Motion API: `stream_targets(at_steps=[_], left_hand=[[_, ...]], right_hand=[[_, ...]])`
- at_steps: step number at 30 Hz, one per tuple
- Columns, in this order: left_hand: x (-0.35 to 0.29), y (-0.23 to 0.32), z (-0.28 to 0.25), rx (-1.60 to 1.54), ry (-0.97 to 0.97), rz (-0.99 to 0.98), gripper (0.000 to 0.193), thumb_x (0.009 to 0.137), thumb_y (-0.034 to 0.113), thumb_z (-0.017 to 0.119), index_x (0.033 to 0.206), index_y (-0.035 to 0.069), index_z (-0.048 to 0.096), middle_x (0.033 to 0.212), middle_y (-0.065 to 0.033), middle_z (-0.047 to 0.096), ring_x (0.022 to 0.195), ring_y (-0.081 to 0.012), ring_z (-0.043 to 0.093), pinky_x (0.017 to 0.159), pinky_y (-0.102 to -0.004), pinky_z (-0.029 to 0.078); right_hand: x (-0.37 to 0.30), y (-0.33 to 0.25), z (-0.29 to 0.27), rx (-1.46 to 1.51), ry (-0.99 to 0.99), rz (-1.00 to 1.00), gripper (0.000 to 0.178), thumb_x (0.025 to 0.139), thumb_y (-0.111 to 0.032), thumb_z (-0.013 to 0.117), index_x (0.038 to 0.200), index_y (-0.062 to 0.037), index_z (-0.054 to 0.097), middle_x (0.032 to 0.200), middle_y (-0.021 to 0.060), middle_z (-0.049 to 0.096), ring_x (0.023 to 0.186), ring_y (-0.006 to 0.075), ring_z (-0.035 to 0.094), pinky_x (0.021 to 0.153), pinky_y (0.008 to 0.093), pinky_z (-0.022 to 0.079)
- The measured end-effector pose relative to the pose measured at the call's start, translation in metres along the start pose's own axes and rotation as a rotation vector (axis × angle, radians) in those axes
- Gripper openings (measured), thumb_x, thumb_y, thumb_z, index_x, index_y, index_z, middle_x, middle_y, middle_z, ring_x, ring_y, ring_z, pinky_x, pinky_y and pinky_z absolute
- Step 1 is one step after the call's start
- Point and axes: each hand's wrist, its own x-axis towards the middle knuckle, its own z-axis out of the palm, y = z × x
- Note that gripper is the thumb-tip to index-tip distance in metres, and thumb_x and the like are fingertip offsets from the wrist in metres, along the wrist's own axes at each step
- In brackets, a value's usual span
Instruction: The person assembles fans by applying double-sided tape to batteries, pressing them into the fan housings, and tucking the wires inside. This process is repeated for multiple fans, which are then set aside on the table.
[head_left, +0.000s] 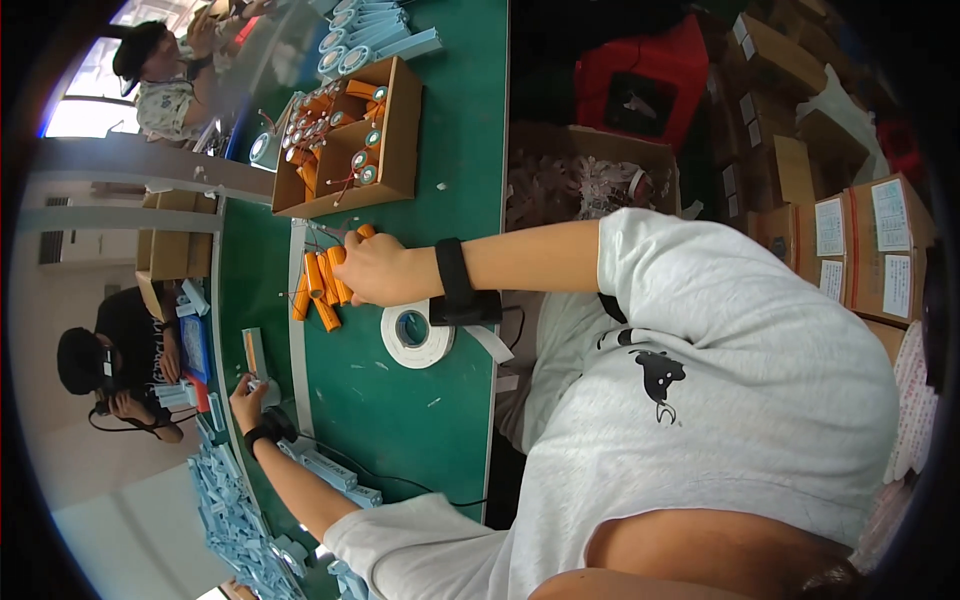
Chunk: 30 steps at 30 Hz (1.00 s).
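Observation:
My right hand (pixel 375 272) is closed over a small pile of orange cylindrical battery cells (pixel 318 277) with thin wires, gripping at least one cell; its fingertips are partly hidden. Farther left, my left hand (pixel 248 398) pinches the rounded end of a light blue casing (pixel 250 345), which shows an orange strip along its inside. Black bands circle both wrists. Beside my right wrist lies a roll of white tape (pixel 402 350) with a loose end. An open cardboard box (pixel 400 150) behind the right hand holds several more orange cells with wires and round ends.
Light blue handheld fans (pixel 385 42) lie past the box. A large heap of light blue parts (pixel 225 500) sits at lower left. A black cable (pixel 400 480) crosses the green table (pixel 400 420). Two people (pixel 165 85) work opposite. Cardboard boxes (pixel 850 240) are stacked at right.

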Motion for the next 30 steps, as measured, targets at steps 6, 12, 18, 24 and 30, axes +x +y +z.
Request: stream_targets(at_steps=[6, 12, 18, 24, 30], left_hand=[[-0.032, 0.191, 0.061, 0.775, 0.325, 0.251, 0.049, 0.068, 0.015, 0.07, 0.11, 0.002, 0.049, 0.098, -0.012, 0.057, 0.091, -0.0279, 0.055, 0.076, -0.0351, 0.042], [-0.207, 0.324, 0.156, 0.253, -0.002, 0.624, 0.037, 0.073, 0.019, 0.066, 0.1, 0.0, 0.048, 0.093, -0.0135, 0.053, 0.097, -0.0298, 0.046, 0.084, -0.0388, 0.035], [-0.214, 0.299, 0.208, 0.332, 0.26, 0.579, 0.038, 0.076, 0.021, 0.063, 0.102, 0.0, 0.045, 0.102, -0.0158, 0.048, 0.102, -0.0296, 0.042, 0.09, -0.0445, 0.025], [-0.225, 0.294, 0.201, 0.192, 0.322, 0.462, 0.043, 0.077, 0.02, 0.062, 0.109, -0.002, 0.043, 0.105, -0.0163, 0.049, 0.106, -0.0285, 0.041, 0.092, -0.0451, 0.021], [-0.228, 0.285, 0.163, 0.283, 0.525, 0.474, 0.046, 0.077, 0.016, 0.06, 0.113, -0.005, 0.04, 0.101, -0.016, 0.052, 0.107, -0.0282, 0.042, 0.095, -0.0463, 0.016]], right_hand=[[-0.038, 0.056, -0.038, 0.407, 0.176, 0.08, 0.045, 0.074, -0.013, 0.062, 0.111, -0.0008, 0.039, 0.096, 0.0209, 0.053, 0.089, 0.0319, 0.057, 0.072, 0.0359, 0.046], [-0.081, 0.076, -0.042, 0.907, 0.313, 0.013, 0.052, 0.073, -0.013, 0.065, 0.114, 0.0007, 0.036, 0.086, 0.0157, 0.055, 0.078, 0.0189, 0.055, 0.067, 0.0294, 0.044], [-0.114, 0.03, -0.004, 0.679, 0.268, 0.26, 0.048, 0.068, -0.018, 0.072, 0.102, 0.0029, 0.047, 0.072, 0.007, 0.057, 0.065, 0.011, 0.052, 0.054, 0.0235, 0.04], [-0.123, 0.014, -0.004, 1.109, -0.082, 0.195, 0.034, 0.066, -0.024, 0.073, 0.067, 0.0047, 0.054, 0.055, 0.0041, 0.05, 0.05, 0.0107, 0.045, 0.045, 0.0265, 0.036], [-0.131, 0.024, -0.039, 0.843, -0.422, -0.188, 0.032, 0.068, -0.023, 0.072, 0.068, 0.0043, 0.056, 0.056, 0.0027, 0.051, 0.051, 0.0094, 0.046, 0.044, 0.0245, 0.036]])
